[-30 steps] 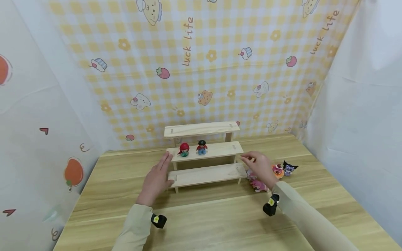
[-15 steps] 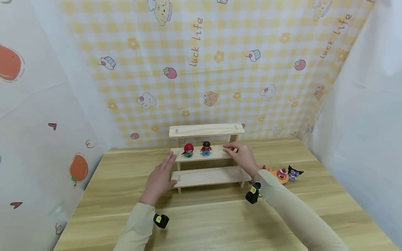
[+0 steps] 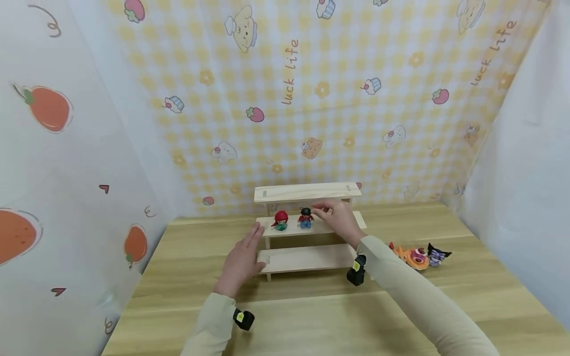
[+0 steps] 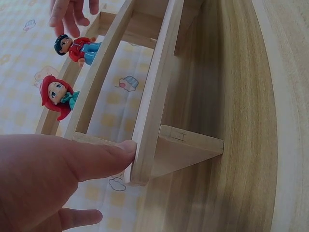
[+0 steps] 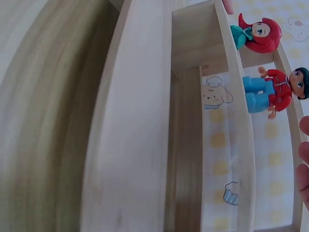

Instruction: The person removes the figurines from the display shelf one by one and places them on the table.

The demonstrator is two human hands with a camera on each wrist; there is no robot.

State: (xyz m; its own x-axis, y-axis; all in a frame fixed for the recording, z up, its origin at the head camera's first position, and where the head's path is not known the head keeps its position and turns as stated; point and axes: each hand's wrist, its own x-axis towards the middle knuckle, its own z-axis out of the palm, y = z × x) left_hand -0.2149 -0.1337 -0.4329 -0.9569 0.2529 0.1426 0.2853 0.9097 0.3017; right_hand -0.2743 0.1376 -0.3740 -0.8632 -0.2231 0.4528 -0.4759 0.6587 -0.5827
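Observation:
A tiered wooden display shelf (image 3: 307, 259) with three steps stands on the table. On its middle step stand a red-haired mermaid doll (image 3: 280, 221) and a boy figurine (image 3: 305, 218) with black hair, red jacket and blue trousers. My left hand (image 3: 242, 259) rests against the shelf's left end, fingers straight; its thumb (image 4: 113, 154) touches the bottom step's end. My right hand (image 3: 338, 217) is beside the boy figurine, fingertips close to its head. Whether they touch it cannot be told. In the right wrist view its fingers (image 5: 303, 152) show at the edge, bent, with nothing seen between them.
Several small toys lie right of the shelf, among them a round orange-and-pink one (image 3: 417, 258) and a black-eared purple figurine (image 3: 437, 255). My right sleeve (image 3: 414, 291) crosses in front of that area. A checked yellow cloth (image 3: 338, 109) hangs behind the shelf.
My right hand has moved left from the shelf's right end to the boy figurine. My left hand stays at the shelf's left end. The head view has shifted slightly. Both figurines keep their places.

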